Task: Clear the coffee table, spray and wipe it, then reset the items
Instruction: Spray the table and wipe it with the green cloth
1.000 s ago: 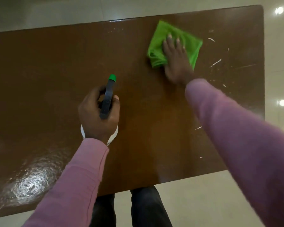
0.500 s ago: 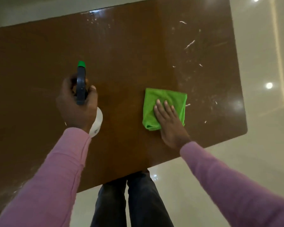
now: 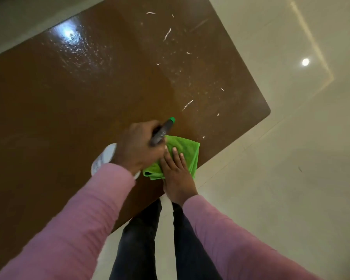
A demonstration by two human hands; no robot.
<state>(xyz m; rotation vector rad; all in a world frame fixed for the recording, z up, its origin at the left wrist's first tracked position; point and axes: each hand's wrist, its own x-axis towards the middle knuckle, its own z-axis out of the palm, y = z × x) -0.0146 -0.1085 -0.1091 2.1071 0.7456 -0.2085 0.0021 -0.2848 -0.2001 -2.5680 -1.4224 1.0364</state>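
Note:
The brown coffee table (image 3: 73, 110) fills the left and middle of the view. My left hand (image 3: 138, 147) grips a white spray bottle (image 3: 103, 158) with a dark trigger head and green nozzle (image 3: 171, 119), held over the table's near edge. My right hand (image 3: 177, 175) lies flat, palm down, on a folded green cloth (image 3: 187, 149) at the near right edge of the table. The two hands touch or nearly touch, the left partly covering the cloth. White scratches or streaks (image 3: 187, 105) and wet droplets (image 3: 79, 47) mark the tabletop.
Glossy cream floor tiles (image 3: 281, 178) surround the table on the right and near side, with a ceiling light reflected in them. My dark-trousered legs (image 3: 141, 239) stand right against the table's near edge. The table's rounded right corner (image 3: 266, 112) is close to the cloth.
My right hand has drawn the cloth from the far side back to the near edge. My left hand with the bottle has shifted right, up against the cloth. The view has tilted.

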